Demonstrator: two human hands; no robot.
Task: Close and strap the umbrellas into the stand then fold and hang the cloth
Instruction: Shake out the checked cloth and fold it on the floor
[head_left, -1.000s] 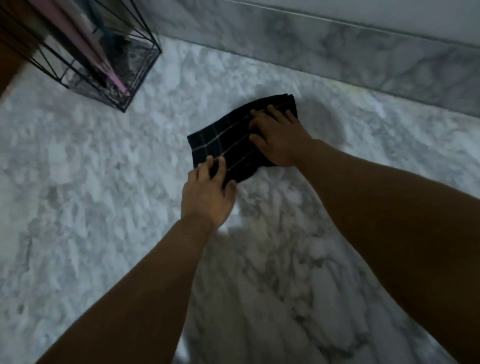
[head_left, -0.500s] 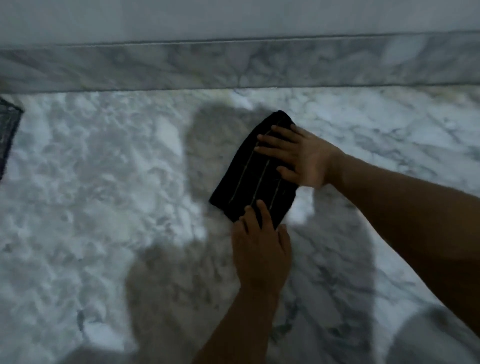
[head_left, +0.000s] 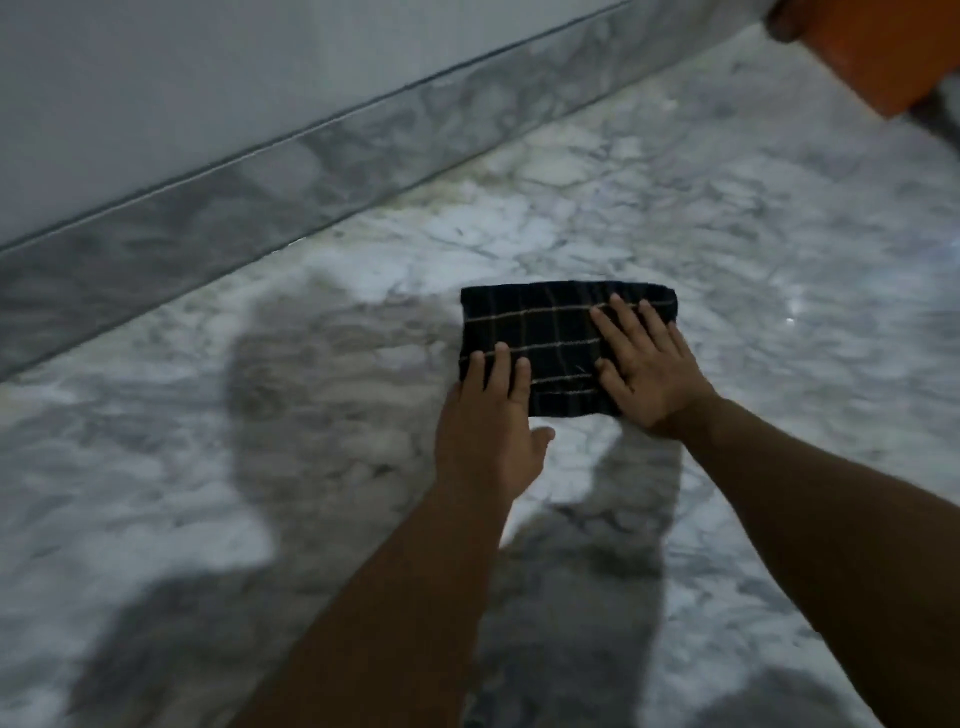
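A dark checked cloth (head_left: 550, 332) with thin pale lines lies folded into a small rectangle on the marble floor. My left hand (head_left: 488, 431) rests at its near left corner, fingertips flat on the fabric. My right hand (head_left: 644, 364) lies palm down on the cloth's right part, fingers spread. Neither hand grips the cloth; both press on it. The umbrellas and their stand are out of view.
A marble skirting (head_left: 260, 176) and pale wall run diagonally across the upper left. An orange object (head_left: 883, 57) sits at the top right corner. Marble floor (head_left: 208, 467) stretches to the left and near side, with shadows across it.
My view has swung to the right, so the wire stand has left the frame. The cloth now lies crosswise before me, and both hands have shifted flat onto it.
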